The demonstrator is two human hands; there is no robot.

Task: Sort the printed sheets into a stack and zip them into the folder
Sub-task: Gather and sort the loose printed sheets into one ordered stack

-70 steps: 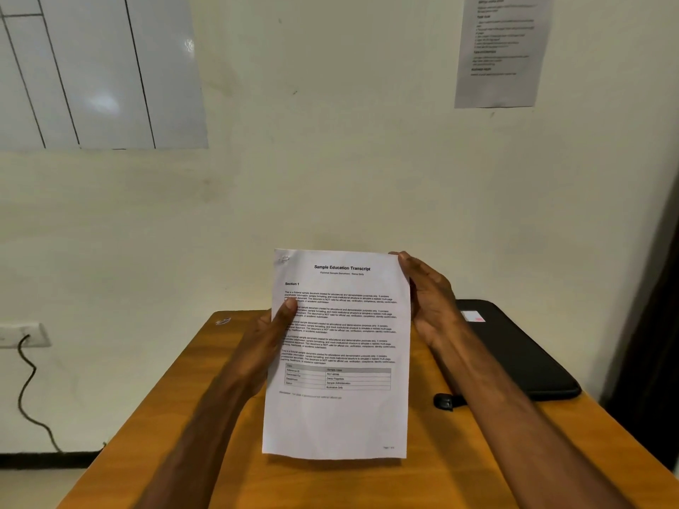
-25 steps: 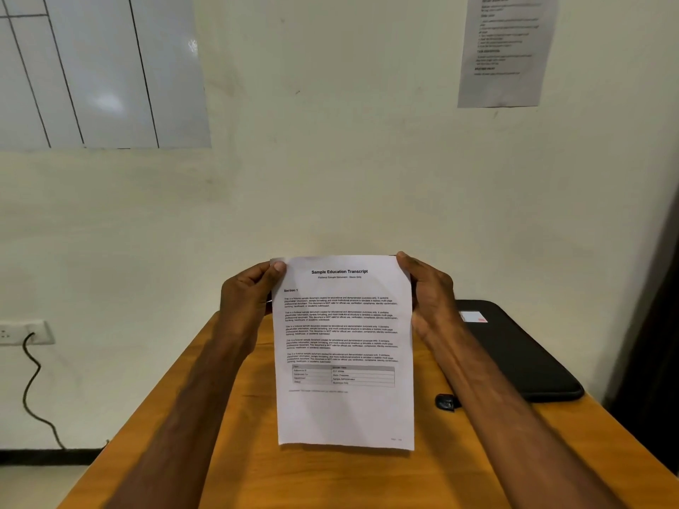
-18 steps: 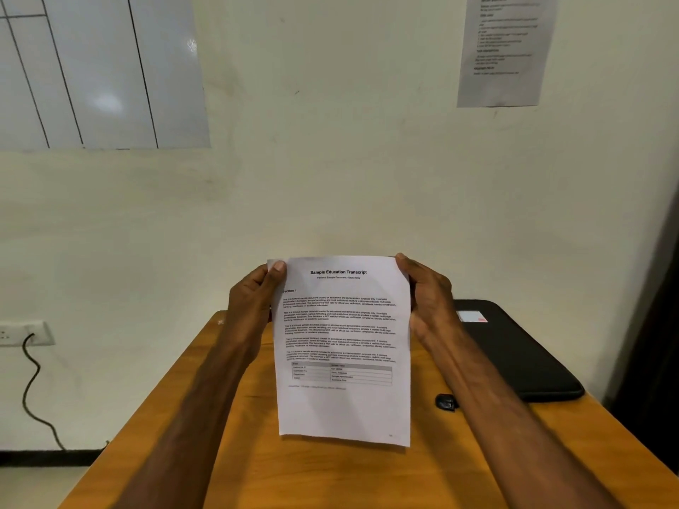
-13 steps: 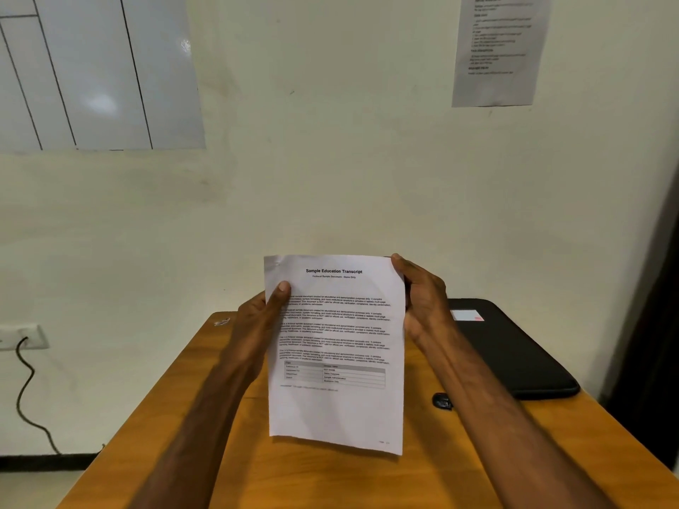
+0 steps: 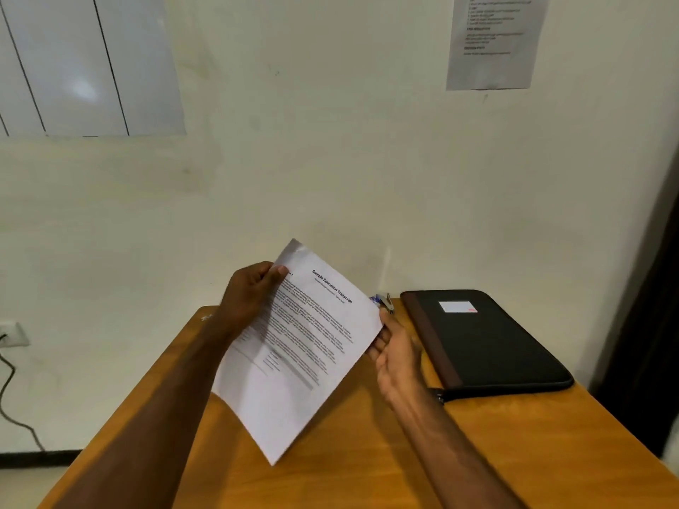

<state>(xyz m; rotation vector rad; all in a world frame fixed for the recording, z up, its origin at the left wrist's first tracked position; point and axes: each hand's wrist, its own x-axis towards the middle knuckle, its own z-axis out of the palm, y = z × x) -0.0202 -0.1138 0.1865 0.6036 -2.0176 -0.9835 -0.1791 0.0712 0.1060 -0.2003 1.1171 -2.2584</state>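
A stack of white printed sheets, headed "Sample Education Transcript", hangs tilted clockwise above the wooden table, one corner pointing down. My left hand pinches its upper left edge, thumb on the printed face. My right hand holds the right corner from underneath, fingers behind the paper. The black zip folder with a brown spine and a white label lies closed and flat at the table's right side, just right of my right hand.
A small stapler or clip lies at the table's back edge beside the folder. The table stands against a cream wall carrying a whiteboard and a taped notice. A wall socket with a cable sits at the left.
The sheets were upright and square to me; now they are rotated clockwise. My right hand has dropped from the top right edge to under the right corner.
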